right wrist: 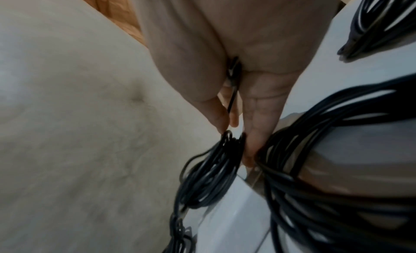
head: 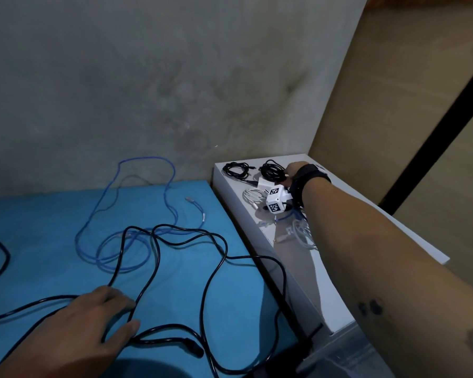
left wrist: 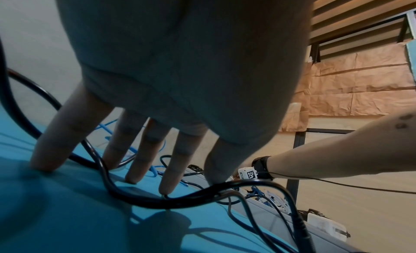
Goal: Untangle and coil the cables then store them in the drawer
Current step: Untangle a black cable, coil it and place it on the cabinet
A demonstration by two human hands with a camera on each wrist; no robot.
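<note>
My right hand (head: pixel 291 170) pinches a black coil (head: pixel 272 170) in the drawer (head: pixel 230 186). My left hand (head: pixel 93 317), fingers flat, presses the loose black cable (head: pixel 159 257), sprawling toward one o'clock; left is nearer.

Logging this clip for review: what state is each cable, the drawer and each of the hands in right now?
Thick black cable: uncoiled, sprawled in loose loops on the blue mat.
Blue cable: partly looped, not stored.
Drawer: open, coiled cables inside.
Right black coil: coiled, in the drawer.
Left black coil: coiled, lying in the drawer.
Left hand: fingers straight, pressing the thick black cable.
Right hand: pinching the right black coil.
</note>
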